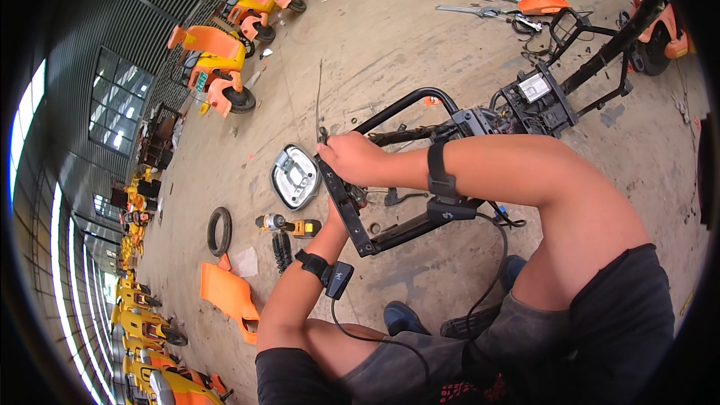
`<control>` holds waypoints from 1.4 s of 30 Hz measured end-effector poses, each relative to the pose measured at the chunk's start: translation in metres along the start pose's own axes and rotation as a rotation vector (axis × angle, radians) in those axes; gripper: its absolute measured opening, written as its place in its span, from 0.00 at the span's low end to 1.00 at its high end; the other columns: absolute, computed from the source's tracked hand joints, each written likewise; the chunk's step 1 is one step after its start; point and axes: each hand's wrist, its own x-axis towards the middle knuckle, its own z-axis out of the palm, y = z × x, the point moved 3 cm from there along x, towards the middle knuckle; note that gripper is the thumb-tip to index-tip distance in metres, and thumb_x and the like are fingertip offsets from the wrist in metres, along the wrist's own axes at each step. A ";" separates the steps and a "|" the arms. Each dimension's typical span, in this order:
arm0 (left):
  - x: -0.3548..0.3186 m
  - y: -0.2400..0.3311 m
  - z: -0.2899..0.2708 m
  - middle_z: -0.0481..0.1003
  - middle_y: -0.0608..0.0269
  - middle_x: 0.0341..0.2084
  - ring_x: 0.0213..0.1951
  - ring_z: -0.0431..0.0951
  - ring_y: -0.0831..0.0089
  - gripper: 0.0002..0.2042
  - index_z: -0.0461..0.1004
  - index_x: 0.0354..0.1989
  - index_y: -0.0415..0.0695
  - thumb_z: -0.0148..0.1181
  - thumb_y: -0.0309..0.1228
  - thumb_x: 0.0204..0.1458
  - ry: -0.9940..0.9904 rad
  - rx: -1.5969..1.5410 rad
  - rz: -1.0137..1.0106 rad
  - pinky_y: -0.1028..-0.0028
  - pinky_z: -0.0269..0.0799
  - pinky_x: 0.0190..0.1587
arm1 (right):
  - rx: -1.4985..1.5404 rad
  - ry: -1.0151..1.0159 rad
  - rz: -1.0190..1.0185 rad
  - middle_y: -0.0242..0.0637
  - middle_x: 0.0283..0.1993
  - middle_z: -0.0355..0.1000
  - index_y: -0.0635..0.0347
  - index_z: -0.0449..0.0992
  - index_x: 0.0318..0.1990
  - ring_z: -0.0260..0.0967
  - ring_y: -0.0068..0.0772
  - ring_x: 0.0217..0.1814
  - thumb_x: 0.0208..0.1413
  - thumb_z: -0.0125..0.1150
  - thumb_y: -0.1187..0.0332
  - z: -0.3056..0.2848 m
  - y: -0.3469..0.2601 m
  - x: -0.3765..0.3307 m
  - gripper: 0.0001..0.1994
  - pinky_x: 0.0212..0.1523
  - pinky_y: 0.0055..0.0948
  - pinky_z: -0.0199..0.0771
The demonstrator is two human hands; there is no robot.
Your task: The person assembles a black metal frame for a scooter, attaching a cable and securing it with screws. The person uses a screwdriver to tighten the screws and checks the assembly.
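Note:
A black metal scooter frame (352, 231) stretches from before me toward the upper right. At the far end of its near crossbar, my right hand (356, 160) is closed, its fingers mostly out of sight. A small dark piece and a thin dark cable or rod (320, 94) stick up beside its thumb; what the hand grips is unclear. My left hand (337, 214) reaches behind and under the crossbar, which hides its fingers. Just left of the frame, a silver and white shell-shaped part (295, 178) lies on the floor.
A yellow and black power drill (289, 226), a black shock absorber (282, 253), a small tyre (219, 231) and an orange panel (227, 292) lie left. Long tools (491, 11) lie far right. Orange and yellow scooters (217, 64) line the left side. A black control box (536, 94) sits on the frame.

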 end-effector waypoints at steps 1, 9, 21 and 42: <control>0.004 -0.001 -0.003 0.76 0.62 0.34 0.30 0.75 0.64 0.17 0.72 0.43 0.51 0.48 0.50 0.59 -0.038 -0.019 -0.015 0.63 0.67 0.26 | 0.003 -0.022 -0.015 0.59 0.31 0.74 0.70 0.74 0.32 0.72 0.64 0.38 0.65 0.46 0.57 -0.004 -0.001 -0.004 0.22 0.43 0.51 0.72; -0.002 0.007 0.013 0.76 0.52 0.39 0.36 0.79 0.59 0.20 0.71 0.48 0.43 0.42 0.45 0.62 -0.109 -0.060 -0.043 0.60 0.75 0.32 | -0.055 -0.217 -0.436 0.54 0.30 0.73 0.65 0.74 0.33 0.71 0.61 0.35 0.61 0.52 0.59 -0.005 -0.007 -0.039 0.15 0.39 0.49 0.71; -0.017 0.013 0.036 0.76 0.48 0.41 0.40 0.79 0.57 0.20 0.71 0.48 0.40 0.40 0.44 0.63 -0.122 -0.132 -0.117 0.58 0.78 0.37 | -0.238 -0.545 -0.615 0.42 0.36 0.73 0.55 0.75 0.35 0.70 0.49 0.45 0.46 0.60 0.71 0.006 0.029 -0.088 0.07 0.45 0.44 0.72; -0.020 0.021 0.040 0.74 0.64 0.24 0.17 0.68 0.73 0.18 0.73 0.47 0.41 0.42 0.42 0.62 0.127 0.020 -0.034 0.73 0.60 0.18 | -0.027 -0.066 -0.041 0.57 0.28 0.73 0.70 0.74 0.30 0.72 0.60 0.34 0.61 0.50 0.58 -0.026 0.008 -0.029 0.19 0.38 0.50 0.71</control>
